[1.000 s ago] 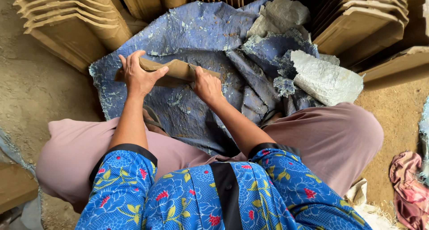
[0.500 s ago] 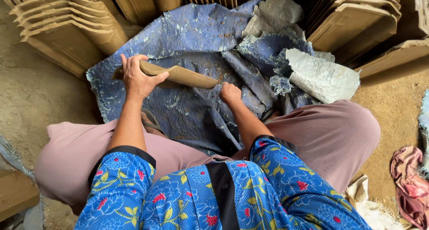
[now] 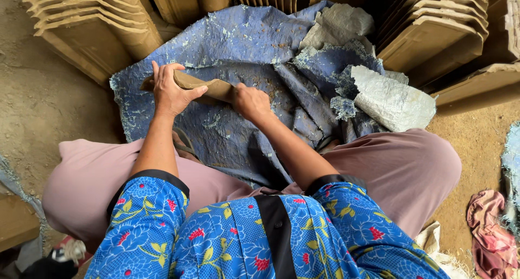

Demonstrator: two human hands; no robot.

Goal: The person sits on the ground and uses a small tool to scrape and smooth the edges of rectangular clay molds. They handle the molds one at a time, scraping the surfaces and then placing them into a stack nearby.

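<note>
Both hands grip the clay slab (image 3: 203, 86), left hand (image 3: 170, 92) fingers wrapped over its left end, right hand (image 3: 250, 101) closed on its right end, long axis running left-right between them above the blue sheet (image 3: 244, 40).

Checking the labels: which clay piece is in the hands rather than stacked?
The single tan clay roll, gripped by left hand and right hand over the blue sheet.
</note>
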